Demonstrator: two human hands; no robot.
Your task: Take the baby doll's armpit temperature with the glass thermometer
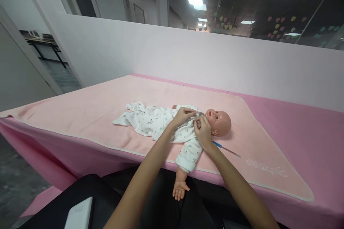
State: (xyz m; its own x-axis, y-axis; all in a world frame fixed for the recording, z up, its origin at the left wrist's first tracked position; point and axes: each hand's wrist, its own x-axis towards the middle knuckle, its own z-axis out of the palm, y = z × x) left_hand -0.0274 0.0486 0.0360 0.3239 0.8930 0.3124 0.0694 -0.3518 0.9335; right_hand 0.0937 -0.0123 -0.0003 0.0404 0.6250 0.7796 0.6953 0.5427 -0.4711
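A baby doll (pixel 221 124) lies on its back, its head to the right, dressed in a white printed romper (pixel 150 118). My left hand (pixel 184 115) is closed in a pinch on the romper's front near the neck. Just below the doll's chin, my right hand (pixel 203 131) pinches the collar beside the left one. Both sets of fingertips nearly meet, and they partly hide the fastening there. One sleeved arm of the doll hangs over the table's near edge, its small hand (pixel 180 189) pointing down.
A slim stick with a blue end (pixel 226 149), perhaps a pen, lies by the doll's shoulder. Under the doll is a peach mat (pixel 88 105) on a pink tablecloth (pixel 303 128). A white partition (pixel 215 57) stands behind. A white flat device (pixel 79 214) rests at lower left.
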